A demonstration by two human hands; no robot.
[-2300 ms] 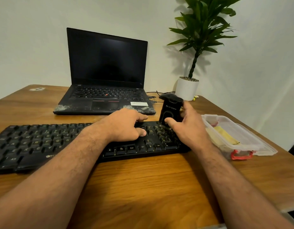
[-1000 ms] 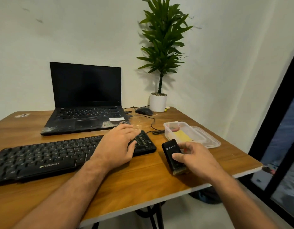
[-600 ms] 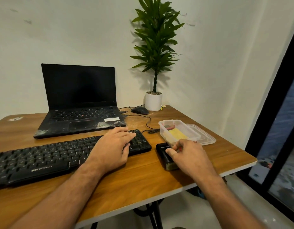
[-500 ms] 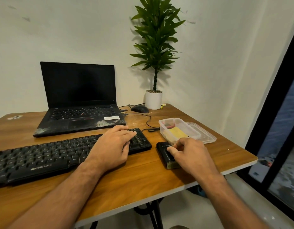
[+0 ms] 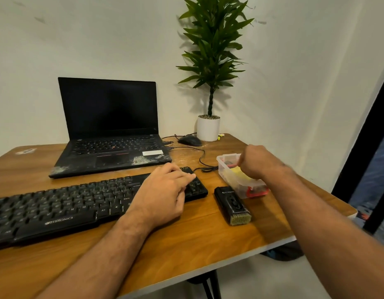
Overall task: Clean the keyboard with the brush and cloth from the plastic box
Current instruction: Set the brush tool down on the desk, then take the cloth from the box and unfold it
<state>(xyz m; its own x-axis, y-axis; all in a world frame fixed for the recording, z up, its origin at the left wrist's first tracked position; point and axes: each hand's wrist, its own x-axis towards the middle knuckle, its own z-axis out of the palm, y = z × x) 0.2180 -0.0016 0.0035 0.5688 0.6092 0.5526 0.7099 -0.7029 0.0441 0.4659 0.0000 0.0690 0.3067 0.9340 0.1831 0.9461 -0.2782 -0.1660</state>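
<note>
One legible brand: "ZEBRONICS" on keyboard [image 5: 57, 210]; left hand [image 5: 165, 190] resting there.

The keyboard [image 5: 79, 203] is black with white lettering; at its three o'clock lies a black brush [image 5: 231, 203] with tan bristles. The clear plastic box [image 5: 234, 180] shows yellow cloth [image 5: 237, 170] and a red clasp. The table [image 5: 186, 244] is orange-brown woodgrain.
</note>
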